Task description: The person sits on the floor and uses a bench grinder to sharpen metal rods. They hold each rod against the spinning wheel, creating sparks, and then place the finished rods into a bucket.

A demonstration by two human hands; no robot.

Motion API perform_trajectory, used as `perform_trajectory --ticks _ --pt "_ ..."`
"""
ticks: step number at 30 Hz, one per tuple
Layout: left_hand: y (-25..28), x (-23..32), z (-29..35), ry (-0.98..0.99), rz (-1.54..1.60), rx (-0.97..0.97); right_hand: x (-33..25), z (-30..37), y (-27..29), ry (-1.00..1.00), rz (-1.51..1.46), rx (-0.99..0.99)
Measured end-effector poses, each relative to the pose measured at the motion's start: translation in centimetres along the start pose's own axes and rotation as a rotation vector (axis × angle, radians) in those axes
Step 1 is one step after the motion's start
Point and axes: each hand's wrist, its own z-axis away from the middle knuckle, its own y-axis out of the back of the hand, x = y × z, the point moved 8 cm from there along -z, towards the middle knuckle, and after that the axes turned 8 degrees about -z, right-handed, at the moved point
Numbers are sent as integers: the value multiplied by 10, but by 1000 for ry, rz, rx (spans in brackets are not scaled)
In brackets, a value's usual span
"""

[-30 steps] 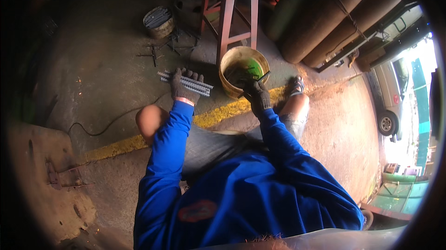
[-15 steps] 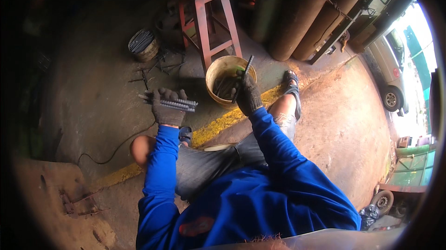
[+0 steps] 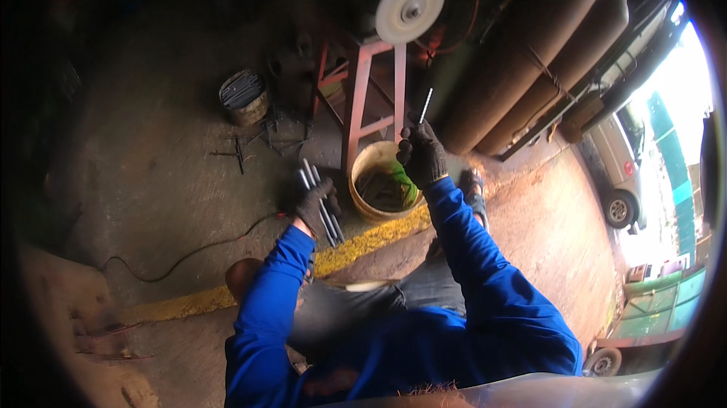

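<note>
At my far left lies a brown, plate-like surface [image 3: 49, 287], blurred, with thin rusty pieces on it that I cannot make out well. A yellow stripe [image 3: 185, 303] crosses the floor from there, rising rightward past my knees. Above the stripe a dark cable [image 3: 170, 270] curves over the floor. Farther out, thin dark metal pieces [image 3: 240, 154] lie crossed on the floor, near a small bucket [image 3: 251, 115] packed with dark grey bars [image 3: 242, 88].

My left grip [image 3: 314, 207], in a dark glove, is closed around several grey rods [image 3: 334, 232]; they slant, their ends showing beyond my fingers on both sides, above the floor just short of the stripe. Next comes a reddish stand [image 3: 357, 97] carrying a grinder with a pale round wheel [image 3: 392, 15]. At the stand's foot sits a wider, pale yellowish bucket [image 3: 360, 192], dark pieces at its bottom and something green [image 3: 407, 187] inside its right wall.

My right grip [image 3: 424, 156], gloved too, clasps one short rod [image 3: 426, 105] that points up and away from me. It is just beside the wider bucket's rim; I cannot tell whether they touch. Right of it are my sandalled foot [image 3: 475, 200], large brown cylinders [image 3: 530, 52] and a parked vehicle [image 3: 617, 169].
</note>
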Motion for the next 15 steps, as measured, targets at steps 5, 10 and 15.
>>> perform_trajectory --ticks 5,10,15 --pt "-5 -10 -16 13 -80 -3 -11 -75 -18 128 316 -171" --pt "-5 -11 -38 -59 -127 -73 -33 -120 -49 564 804 -137" --pt "11 -22 -67 -66 -146 -122 -35 -114 -100 1024 1631 -79"
